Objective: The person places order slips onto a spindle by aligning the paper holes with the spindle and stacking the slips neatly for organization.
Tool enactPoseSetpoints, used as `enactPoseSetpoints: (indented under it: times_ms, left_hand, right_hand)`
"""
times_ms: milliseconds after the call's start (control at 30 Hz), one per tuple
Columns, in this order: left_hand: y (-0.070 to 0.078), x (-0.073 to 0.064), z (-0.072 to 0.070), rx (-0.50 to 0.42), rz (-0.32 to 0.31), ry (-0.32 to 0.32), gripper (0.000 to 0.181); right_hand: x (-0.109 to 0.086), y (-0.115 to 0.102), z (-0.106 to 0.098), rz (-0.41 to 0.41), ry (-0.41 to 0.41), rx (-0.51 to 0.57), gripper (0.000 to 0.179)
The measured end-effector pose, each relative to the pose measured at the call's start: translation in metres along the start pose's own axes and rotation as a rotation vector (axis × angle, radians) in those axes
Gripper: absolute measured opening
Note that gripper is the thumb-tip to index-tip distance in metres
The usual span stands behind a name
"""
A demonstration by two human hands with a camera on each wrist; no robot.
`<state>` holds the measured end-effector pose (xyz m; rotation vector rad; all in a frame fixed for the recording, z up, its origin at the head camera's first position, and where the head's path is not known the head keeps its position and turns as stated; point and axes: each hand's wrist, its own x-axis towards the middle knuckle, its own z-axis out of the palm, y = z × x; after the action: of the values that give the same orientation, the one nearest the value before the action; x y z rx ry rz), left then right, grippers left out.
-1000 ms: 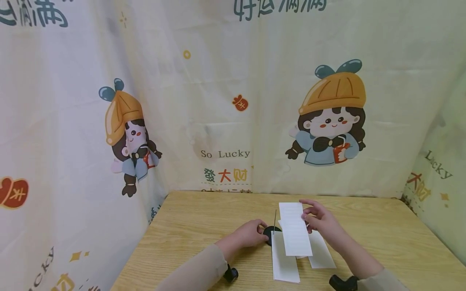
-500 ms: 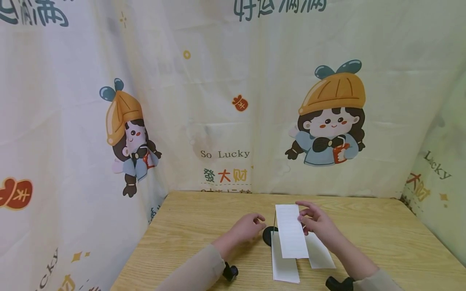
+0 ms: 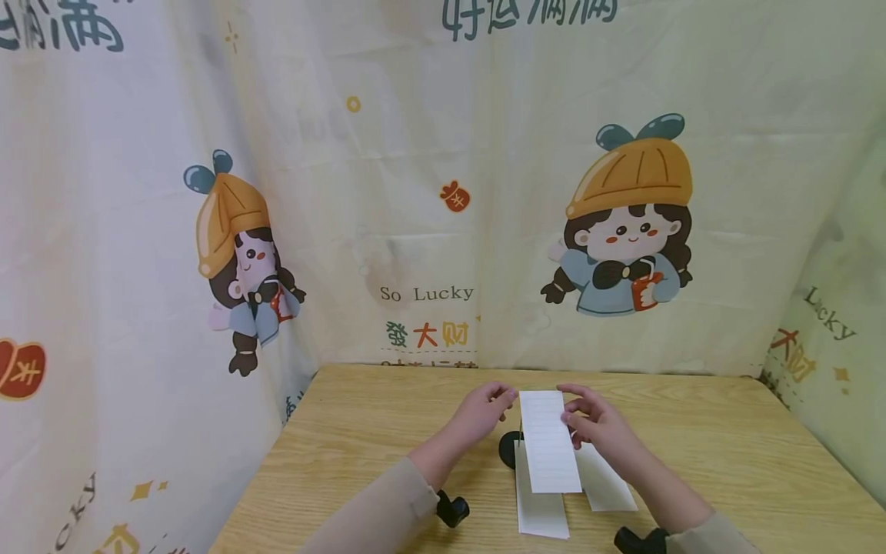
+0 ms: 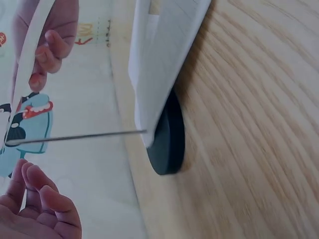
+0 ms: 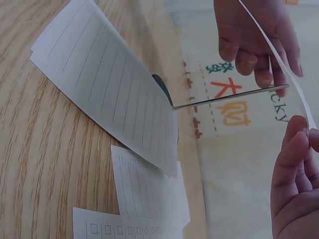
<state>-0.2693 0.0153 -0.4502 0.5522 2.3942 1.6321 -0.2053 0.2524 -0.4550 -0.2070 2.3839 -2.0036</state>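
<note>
A thin metal paper spike (image 4: 79,137) rises from a round black base (image 4: 169,139). Several lined paper slips (image 5: 109,84) are on the spike low down, at its base. My right hand (image 3: 605,427) pinches another lined slip (image 3: 550,442) by its right edge. That slip hangs above the base, and the spike's tip is right at its underside in both wrist views. My left hand (image 3: 482,415) is raised beside the slip's upper left corner, with bent, relaxed fingers (image 4: 37,179) close to the spike's tip. In the head view the slip covers most of the spike.
More printed slips (image 5: 144,184) lie on the wooden table (image 3: 388,400), to the right of the spike. A patterned cloth (image 3: 415,254) hangs behind the table. Black camera mounts (image 3: 453,509) sit on both wrists.
My left hand has let go of the black base and risen to the slip's upper left corner. My right hand has shifted the slip slightly left and down, over the spike.
</note>
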Motion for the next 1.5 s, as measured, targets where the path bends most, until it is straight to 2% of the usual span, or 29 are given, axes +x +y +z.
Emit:
enactPoseSetpoints:
  times_ms: [267,433,1033,1500]
  left_hand:
    - [0.005,0.001,0.007,0.003,0.010,0.021,0.024]
    - [0.007,0.002,0.010,0.000,-0.017,0.024,0.022]
    - [0.009,0.002,0.013,0.008,0.006,0.026,0.015]
    - [0.009,0.005,0.013,-0.004,-0.009,0.018,0.014]
  right_hand:
    - [0.002,-0.001,0.004,0.018,0.008,0.002,0.052]
    - [0.002,0.001,0.004,0.003,0.012,0.001,0.051]
    - [0.001,0.004,0.006,-0.006,0.014,0.023,0.049]
    - [0.001,0.004,0.005,-0.001,0.010,0.020,0.051]
